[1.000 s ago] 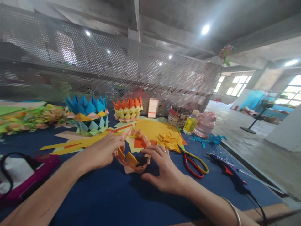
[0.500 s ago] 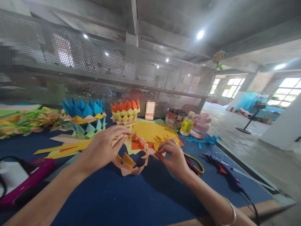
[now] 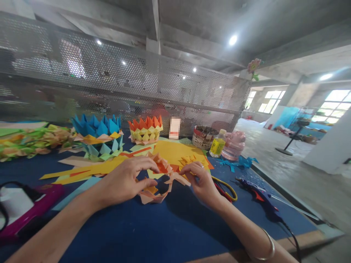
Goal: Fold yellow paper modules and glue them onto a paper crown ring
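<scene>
We look at our left hand [image 3: 123,180] first. Half a second ago its thumb and pointing finger were close together at the far left of the paper ring [image 3: 154,198]. Now they have spread apart, so that grip is wide, with the left side of the ring in the gap between them. Our right hand [image 3: 201,179] was on the ring's right edge one second ago, and now it is off to the right, by a paper tail [image 3: 181,179] that pokes out from the ring. Its fingertips are near each other there, but we cannot tell if that grip is pinching the paper. We think this means the work is now at the right side of the ring, and the left hand is just there to steady it.

The ring sits on the blue tabletop [image 3: 131,233], in the middle, between our two hands. It is a soft peach color, made of folded paper with pointy, bumpy edges. It looks thin and a bit wobbly. The far side has lots of small folds, and the near side is smoother. Inside we can see a yellow folded piece [image 3: 151,190]. On the far side stand a blue pointy paper ring [image 3: 95,126] and an orange pointy paper ring [image 3: 145,128]. The scissors [image 3: 232,190] lie to the right.
</scene>
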Demonstrator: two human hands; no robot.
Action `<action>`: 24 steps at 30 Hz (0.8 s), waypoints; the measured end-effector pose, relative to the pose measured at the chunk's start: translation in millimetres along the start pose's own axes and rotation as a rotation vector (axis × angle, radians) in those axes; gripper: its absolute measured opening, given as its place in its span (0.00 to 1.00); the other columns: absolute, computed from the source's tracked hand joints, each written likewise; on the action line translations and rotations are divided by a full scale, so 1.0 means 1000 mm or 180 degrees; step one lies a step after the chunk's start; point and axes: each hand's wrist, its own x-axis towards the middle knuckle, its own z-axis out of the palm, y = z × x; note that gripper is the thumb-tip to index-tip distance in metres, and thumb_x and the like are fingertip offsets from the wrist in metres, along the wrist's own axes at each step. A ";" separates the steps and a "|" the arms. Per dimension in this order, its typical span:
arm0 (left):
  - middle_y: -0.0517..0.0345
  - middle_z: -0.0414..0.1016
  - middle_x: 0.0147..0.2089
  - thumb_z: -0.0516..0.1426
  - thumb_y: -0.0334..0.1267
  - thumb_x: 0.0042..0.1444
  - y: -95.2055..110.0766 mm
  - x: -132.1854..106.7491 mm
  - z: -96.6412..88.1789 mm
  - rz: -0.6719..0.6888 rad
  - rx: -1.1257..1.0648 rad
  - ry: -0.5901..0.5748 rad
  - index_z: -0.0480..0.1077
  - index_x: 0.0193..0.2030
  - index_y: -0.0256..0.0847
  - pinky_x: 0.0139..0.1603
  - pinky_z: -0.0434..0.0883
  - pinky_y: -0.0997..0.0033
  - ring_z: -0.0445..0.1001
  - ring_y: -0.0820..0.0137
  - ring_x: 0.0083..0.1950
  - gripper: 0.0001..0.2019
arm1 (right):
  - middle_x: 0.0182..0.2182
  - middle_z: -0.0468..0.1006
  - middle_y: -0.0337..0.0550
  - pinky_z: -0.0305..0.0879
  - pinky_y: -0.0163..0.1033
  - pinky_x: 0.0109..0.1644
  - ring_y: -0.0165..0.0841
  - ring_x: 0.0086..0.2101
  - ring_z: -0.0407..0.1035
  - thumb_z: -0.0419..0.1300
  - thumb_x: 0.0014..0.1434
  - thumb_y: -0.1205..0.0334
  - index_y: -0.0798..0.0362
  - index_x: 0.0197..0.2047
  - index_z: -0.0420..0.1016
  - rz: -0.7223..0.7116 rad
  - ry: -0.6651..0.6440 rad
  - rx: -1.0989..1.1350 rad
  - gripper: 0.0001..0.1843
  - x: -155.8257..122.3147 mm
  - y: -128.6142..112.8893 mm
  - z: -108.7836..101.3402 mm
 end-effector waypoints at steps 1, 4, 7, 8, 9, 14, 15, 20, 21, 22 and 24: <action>0.54 0.78 0.50 0.59 0.46 0.57 -0.001 0.000 -0.001 -0.0044 0.0013 -0.0072 0.74 0.42 0.45 0.58 0.66 0.57 0.73 0.57 0.55 0.11 | 0.32 0.78 0.42 0.62 0.41 0.44 0.35 0.37 0.67 0.54 0.64 0.66 0.51 0.33 0.75 -0.0078 -0.0077 0.0011 0.10 -0.001 -0.002 0.001; 0.54 0.78 0.49 0.60 0.45 0.55 -0.005 0.000 -0.004 -0.0181 0.0113 -0.0171 0.75 0.42 0.45 0.60 0.64 0.54 0.72 0.56 0.55 0.11 | 0.28 0.78 0.41 0.61 0.40 0.41 0.33 0.33 0.66 0.61 0.60 0.62 0.52 0.28 0.72 -0.0223 -0.0160 0.0019 0.09 -0.003 -0.005 0.004; 0.54 0.78 0.50 0.59 0.44 0.55 -0.008 0.000 -0.005 -0.0259 0.0154 -0.0112 0.75 0.42 0.45 0.58 0.65 0.53 0.72 0.56 0.55 0.11 | 0.26 0.75 0.40 0.59 0.39 0.39 0.33 0.32 0.64 0.62 0.60 0.60 0.53 0.25 0.70 -0.0218 -0.0136 -0.0034 0.12 -0.004 -0.007 0.003; 0.54 0.78 0.49 0.59 0.44 0.55 -0.008 0.000 -0.005 -0.0258 0.0146 -0.0096 0.75 0.42 0.45 0.58 0.65 0.54 0.73 0.56 0.55 0.10 | 0.26 0.74 0.40 0.59 0.39 0.39 0.32 0.32 0.64 0.61 0.61 0.59 0.53 0.25 0.69 -0.0211 -0.0156 -0.0039 0.13 -0.004 -0.008 0.003; 0.54 0.78 0.49 0.59 0.44 0.54 -0.008 0.000 -0.005 -0.0250 0.0145 -0.0094 0.75 0.41 0.44 0.58 0.65 0.54 0.73 0.57 0.54 0.10 | 0.25 0.73 0.40 0.59 0.39 0.39 0.32 0.32 0.63 0.59 0.62 0.59 0.53 0.25 0.68 -0.0206 -0.0197 -0.0035 0.14 -0.004 -0.009 0.002; 0.55 0.79 0.47 0.58 0.43 0.55 -0.008 0.001 -0.006 -0.0218 0.0165 -0.0131 0.75 0.40 0.44 0.57 0.65 0.55 0.74 0.58 0.52 0.09 | 0.20 0.69 0.39 0.59 0.39 0.39 0.30 0.28 0.61 0.49 0.68 0.57 0.52 0.22 0.65 -0.0266 -0.0761 0.0204 0.22 -0.005 -0.016 -0.001; 0.56 0.79 0.47 0.57 0.44 0.56 -0.008 0.001 -0.006 -0.0211 0.0144 -0.0083 0.76 0.40 0.45 0.56 0.66 0.55 0.74 0.58 0.52 0.10 | 0.20 0.68 0.38 0.58 0.39 0.38 0.30 0.27 0.60 0.49 0.68 0.56 0.52 0.22 0.64 -0.0307 -0.0857 0.0284 0.22 -0.005 -0.018 -0.001; 0.56 0.80 0.47 0.55 0.47 0.59 -0.012 0.002 -0.005 -0.0156 0.0000 0.0377 0.76 0.40 0.44 0.53 0.67 0.58 0.75 0.59 0.51 0.12 | 0.25 0.69 0.41 0.60 0.39 0.39 0.31 0.30 0.61 0.46 0.67 0.50 0.52 0.26 0.62 -0.0367 -0.1207 0.0725 0.21 -0.012 -0.035 -0.012; 0.56 0.80 0.46 0.55 0.47 0.59 -0.013 0.002 -0.005 -0.0138 -0.0022 0.0445 0.75 0.40 0.44 0.53 0.67 0.59 0.76 0.60 0.51 0.12 | 0.27 0.69 0.42 0.61 0.40 0.40 0.32 0.31 0.62 0.46 0.67 0.50 0.52 0.27 0.63 -0.0312 -0.1330 0.0776 0.20 -0.015 -0.041 -0.017; 0.56 0.80 0.46 0.55 0.47 0.59 -0.014 0.002 -0.005 -0.0118 -0.0038 0.0494 0.75 0.40 0.43 0.53 0.68 0.60 0.76 0.60 0.50 0.12 | 0.29 0.70 0.44 0.61 0.40 0.41 0.32 0.32 0.63 0.46 0.67 0.50 0.52 0.29 0.63 -0.0219 -0.1439 0.0783 0.19 -0.020 -0.046 -0.023; 0.55 0.80 0.46 0.55 0.46 0.59 -0.014 0.001 -0.005 -0.0079 -0.0057 0.0543 0.75 0.40 0.42 0.53 0.68 0.61 0.76 0.61 0.50 0.12 | 0.32 0.72 0.46 0.62 0.40 0.44 0.33 0.35 0.64 0.47 0.67 0.52 0.52 0.33 0.66 0.0014 -0.1697 0.0717 0.16 -0.028 -0.056 -0.039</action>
